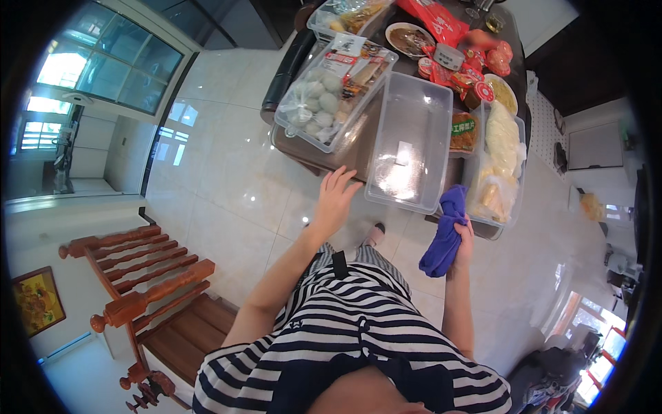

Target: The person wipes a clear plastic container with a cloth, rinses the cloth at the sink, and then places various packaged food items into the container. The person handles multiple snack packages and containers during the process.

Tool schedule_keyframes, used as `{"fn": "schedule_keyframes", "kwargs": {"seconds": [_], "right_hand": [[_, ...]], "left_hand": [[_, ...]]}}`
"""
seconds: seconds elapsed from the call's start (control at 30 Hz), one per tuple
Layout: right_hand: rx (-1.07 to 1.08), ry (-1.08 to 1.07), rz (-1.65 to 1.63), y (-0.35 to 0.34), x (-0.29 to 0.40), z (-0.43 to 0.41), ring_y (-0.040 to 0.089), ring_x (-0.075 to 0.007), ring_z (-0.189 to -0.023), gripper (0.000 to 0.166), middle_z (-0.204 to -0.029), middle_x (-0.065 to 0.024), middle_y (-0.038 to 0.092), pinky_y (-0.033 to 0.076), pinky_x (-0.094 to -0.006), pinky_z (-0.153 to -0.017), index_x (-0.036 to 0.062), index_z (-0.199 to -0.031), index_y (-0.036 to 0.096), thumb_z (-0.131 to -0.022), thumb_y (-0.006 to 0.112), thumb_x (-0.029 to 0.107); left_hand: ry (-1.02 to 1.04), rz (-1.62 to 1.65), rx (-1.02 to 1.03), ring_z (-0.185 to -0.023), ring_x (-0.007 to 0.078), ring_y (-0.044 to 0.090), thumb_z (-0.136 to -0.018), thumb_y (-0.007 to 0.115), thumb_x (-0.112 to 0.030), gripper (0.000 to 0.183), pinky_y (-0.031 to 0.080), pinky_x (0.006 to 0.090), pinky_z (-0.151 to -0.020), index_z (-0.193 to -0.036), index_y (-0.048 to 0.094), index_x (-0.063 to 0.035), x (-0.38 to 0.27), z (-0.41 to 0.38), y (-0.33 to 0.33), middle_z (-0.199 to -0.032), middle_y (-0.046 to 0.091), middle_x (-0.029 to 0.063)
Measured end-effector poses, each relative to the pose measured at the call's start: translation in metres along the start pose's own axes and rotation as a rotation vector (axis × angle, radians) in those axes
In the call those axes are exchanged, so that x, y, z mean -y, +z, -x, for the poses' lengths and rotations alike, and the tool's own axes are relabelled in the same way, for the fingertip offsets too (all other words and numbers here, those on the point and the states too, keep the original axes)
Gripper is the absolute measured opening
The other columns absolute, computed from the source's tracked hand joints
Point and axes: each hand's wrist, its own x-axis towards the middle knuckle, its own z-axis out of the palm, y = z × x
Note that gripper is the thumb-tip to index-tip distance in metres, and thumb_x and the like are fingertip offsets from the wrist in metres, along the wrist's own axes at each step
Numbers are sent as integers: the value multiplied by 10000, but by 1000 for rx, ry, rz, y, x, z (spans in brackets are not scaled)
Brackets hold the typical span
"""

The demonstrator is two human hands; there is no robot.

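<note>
My right hand (pixel 464 239) grips a folded purple cloth (pixel 446 235), which hangs beside the near right corner of a clear plastic bin (pixel 414 124). That bin holds nothing and reaches over the table's near edge. My left hand (pixel 335 199), fingers apart and holding nothing, hovers by the edge of the dark table (pixel 357 147), left of the bin. Beyond it a second clear bin (pixel 331 137) is filled with bagged pale green eggs (pixel 320 101) and packaged food. On the right, a third clear bin (pixel 520 171) contains pale wrapped bundles (pixel 501 139).
A plate of dark food (pixel 409 39), red packages (pixel 434 20), a red-lidded jar (pixel 481 94) and a glass cup (pixel 495 23) crowd the table's far side. A brown food pack (pixel 464 132) lies between two bins. To my left rises a wooden stair railing (pixel 150 290).
</note>
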Motion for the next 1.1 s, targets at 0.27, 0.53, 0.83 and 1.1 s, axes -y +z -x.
{"fn": "schedule_keyframes", "kwargs": {"seconds": [0.27,0.53,0.83,1.1], "right_hand": [[110,252,192,142,-87,7,594,-130,-787,407,-962,-63,619,485,-245,-663,-4,-1192,535,-796,551,89],[-66,28,191,174,-36,-45,604,-138,-762,387,-930,-49,610,501,-259,-640,50,-1204,487,-835,538,156],[-52,57,140,106,-6,-256,626,-200,-768,395,-953,-94,620,525,-321,-659,62,-1244,467,-854,522,78],[-134,-869,1557,94,-99,-322,482,-335,-1026,486,-1146,-160,508,427,-435,-857,32,-1194,542,-710,584,50]], "left_hand": [[-248,271,-17,-1190,356,408,-692,614,17,471,340,447,-980,-1149,536,-64,89,122,-58,-1230,484,143],[-293,374,-21,-1101,338,477,-725,631,-27,467,370,405,-959,-1178,525,-61,128,139,-74,-1162,531,162],[-149,550,96,-1151,344,439,-736,637,-67,575,344,405,-988,-1275,438,-42,35,-12,-31,-1233,473,164],[-303,449,-32,-1225,369,374,-749,557,7,732,295,394,-1037,-1396,214,18,6,-90,68,-1316,389,228]]}}
